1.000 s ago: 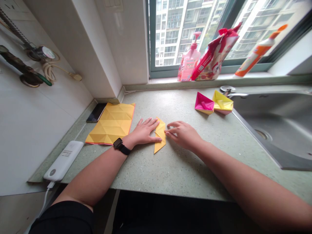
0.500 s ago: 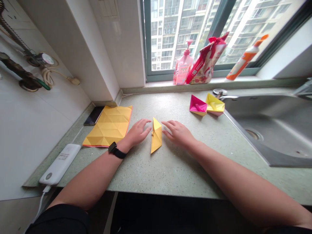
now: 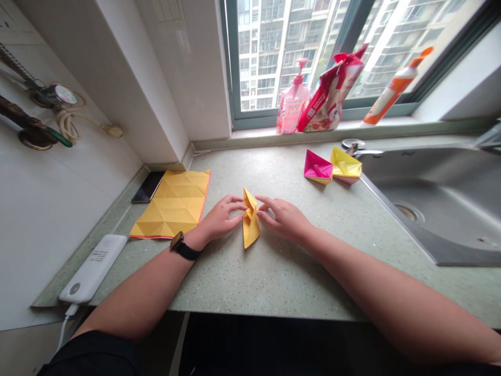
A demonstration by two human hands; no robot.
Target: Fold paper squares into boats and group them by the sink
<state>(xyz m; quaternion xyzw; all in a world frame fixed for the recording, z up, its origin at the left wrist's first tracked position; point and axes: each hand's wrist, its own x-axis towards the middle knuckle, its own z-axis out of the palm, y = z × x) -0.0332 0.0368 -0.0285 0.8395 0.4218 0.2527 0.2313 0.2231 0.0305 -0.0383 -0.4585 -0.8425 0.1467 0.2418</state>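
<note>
A small folded yellow paper piece [image 3: 251,227] lies on the speckled green counter [image 3: 282,271] between my hands. My left hand [image 3: 220,218], with a black watch on the wrist, curls its fingertips onto the paper's left edge. From the other side my right hand [image 3: 285,218] pinches the top right flap. Both hands grip the paper, which is partly lifted open at its top.
A creased yellow sheet [image 3: 172,204] lies to the left, by a dark phone [image 3: 147,187] and a white power bank [image 3: 93,268]. Pink [image 3: 318,168] and yellow [image 3: 345,165] paper boats sit by the steel sink [image 3: 438,203]. Bottles and a red pouch [image 3: 331,94] stand on the sill.
My hands lifted off the flattened paper, then closed back in; fingertips now grip both sides of its top and the flaps stand up slightly.
</note>
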